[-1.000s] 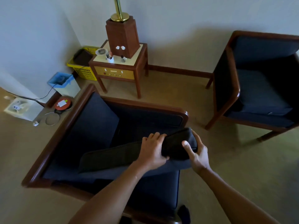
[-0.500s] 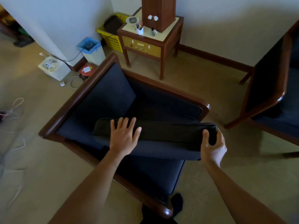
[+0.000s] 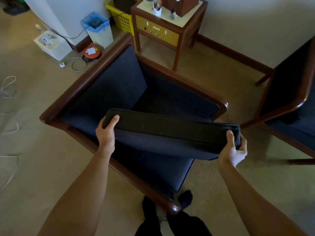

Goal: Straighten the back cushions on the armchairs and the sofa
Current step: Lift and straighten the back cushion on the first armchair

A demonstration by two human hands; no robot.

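Note:
A dark navy back cushion is held level above the seat of the near armchair, which has a dark wooden frame and navy upholstery. My left hand grips the cushion's left end, thumb on its top edge. My right hand grips the right end from below, thumb on the side. The chair's seat cushion lies under the lifted cushion. A second armchair of the same kind stands at the right edge, partly cut off.
A wooden side table with a lamp base stands behind the chair. A yellow basket, a small bin with a blue liner, a white box, an orange cable reel and loose cords lie on the carpet at left. My feet are by the chair's front corner.
My left hand went from lying flat on the cushion to gripping its left end. The cushion has risen and now lies level between both hands. The view has tilted down.

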